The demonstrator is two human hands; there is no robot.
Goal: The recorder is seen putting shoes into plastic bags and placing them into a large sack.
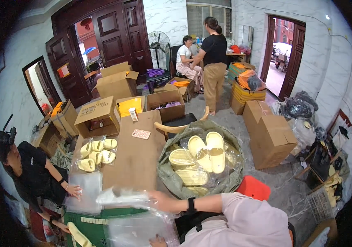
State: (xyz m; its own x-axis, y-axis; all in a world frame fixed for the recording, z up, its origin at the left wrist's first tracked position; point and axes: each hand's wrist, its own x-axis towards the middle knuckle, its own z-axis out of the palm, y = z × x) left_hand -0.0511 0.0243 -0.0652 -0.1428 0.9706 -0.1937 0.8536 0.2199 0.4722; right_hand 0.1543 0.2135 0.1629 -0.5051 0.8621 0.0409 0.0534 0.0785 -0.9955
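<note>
My right hand (164, 202), with a black watch at the wrist, reaches left over the table. It is closed on a clear plastic bag (120, 199), which is smeared by motion. My left hand (158, 241) shows only in part at the lower edge, its fingers resting on a stack of clear plastic bags (130, 228). Beyond my right arm stands a green woven sack (169, 177) of yellow slippers (206, 152), some in clear wrapping. Several bagged yellow slippers (97, 152) lie on the cardboard-covered table (130, 164).
At left, a person (36, 168) presses one hand on more plastic bags (84, 185) and holds a yellow slipper (79, 235). A phone (141, 134) and open carton (97, 117) are on the table. A red stool (255, 188) and cartons (272, 140) stand right. Two people are behind.
</note>
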